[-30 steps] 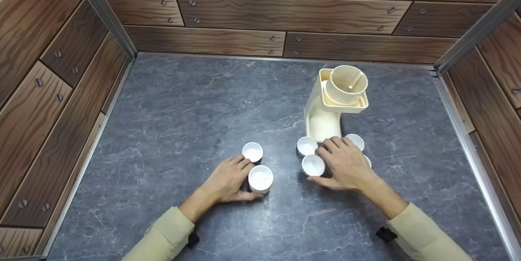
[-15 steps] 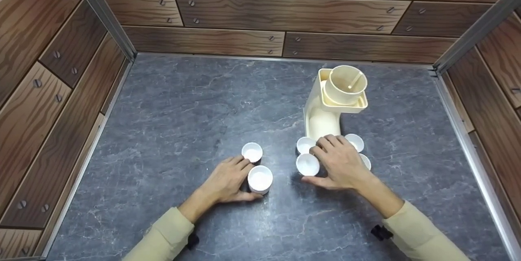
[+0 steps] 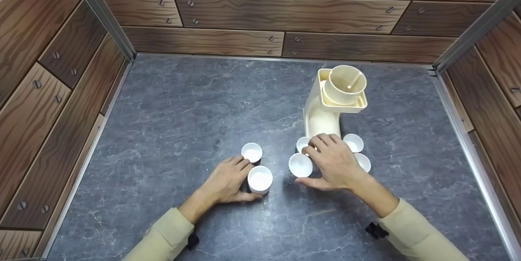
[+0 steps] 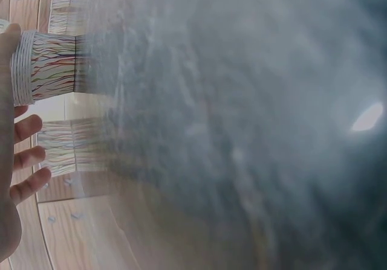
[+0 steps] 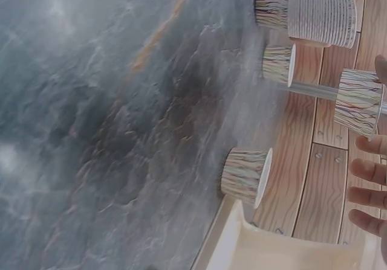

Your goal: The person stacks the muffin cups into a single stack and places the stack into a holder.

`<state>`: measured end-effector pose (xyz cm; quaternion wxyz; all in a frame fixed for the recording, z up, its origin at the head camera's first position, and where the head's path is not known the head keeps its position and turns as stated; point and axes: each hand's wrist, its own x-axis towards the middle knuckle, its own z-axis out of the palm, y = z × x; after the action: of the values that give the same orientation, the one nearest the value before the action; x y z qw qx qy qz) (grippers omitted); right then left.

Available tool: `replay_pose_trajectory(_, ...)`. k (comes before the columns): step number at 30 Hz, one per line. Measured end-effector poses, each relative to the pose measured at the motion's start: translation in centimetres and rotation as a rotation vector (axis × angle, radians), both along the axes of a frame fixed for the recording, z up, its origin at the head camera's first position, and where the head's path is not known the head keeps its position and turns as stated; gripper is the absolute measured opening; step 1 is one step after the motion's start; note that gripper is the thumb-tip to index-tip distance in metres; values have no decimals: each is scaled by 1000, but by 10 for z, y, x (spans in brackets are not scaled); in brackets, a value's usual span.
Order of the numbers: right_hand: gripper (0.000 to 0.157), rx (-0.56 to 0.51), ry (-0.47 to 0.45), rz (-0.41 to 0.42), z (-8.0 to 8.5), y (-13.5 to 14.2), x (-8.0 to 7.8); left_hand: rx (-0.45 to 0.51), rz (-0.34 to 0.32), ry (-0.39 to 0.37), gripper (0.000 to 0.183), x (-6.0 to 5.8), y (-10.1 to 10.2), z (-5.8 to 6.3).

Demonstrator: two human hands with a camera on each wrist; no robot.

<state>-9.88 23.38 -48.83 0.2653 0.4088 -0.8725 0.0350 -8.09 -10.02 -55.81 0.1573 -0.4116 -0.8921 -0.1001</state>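
Observation:
My left hand [image 3: 228, 180] grips a stack of white paper cups [image 3: 260, 179] patterned with thin coloured lines, which the left wrist view shows upright on the tabletop. Just behind it stands a single paper cup [image 3: 252, 152], near my left fingertips. My right hand [image 3: 336, 165] pinches another paper cup [image 3: 300, 165] between thumb and fingers; in the right wrist view this cup [image 5: 358, 104] hangs above the table. Behind it is a cup [image 3: 302, 144], partly covered by my right fingers. Two more cups, a rear one [image 3: 353, 143] and a front one [image 3: 362, 162], stand right of that hand.
A cream plastic stand [image 3: 313, 102] shaped like a coffee maker, with a round cup-like holder [image 3: 346, 84] on top, stands behind the right hand. Wood-patterned panels [image 3: 228, 12] enclose the dark marbled table [image 3: 183, 102] at the back and sides.
My right hand has moved left with its paper cup, toward the stack, uncovering more of the front right cup. The left hand and its stack stay in place.

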Motion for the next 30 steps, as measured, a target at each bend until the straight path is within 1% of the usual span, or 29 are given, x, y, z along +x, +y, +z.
replay_pose_trajectory(5, 73, -14, -5, 17, 4, -7, 1, -1, -1, 21, 72, 0, 0, 0)
replay_pose_trajectory(12, 73, -49, 25, 58, 8, -15, 2, -5, 0, 23, 72, 0, 0, 0)
replay_pose_trajectory(20, 75, -55, 14, 62, 11, -24, 2, 1, -2, 14, 73, 0, 0, -2)
replay_pose_trajectory(25, 74, -69, 35, 75, 13, -30, 2, -2, -3, 10, 74, 0, 0, -1)
replay_pose_trajectory(30, 74, -93, 32, 89, 13, -36, 2, -1, -6, 11, 75, 0, 0, -1)
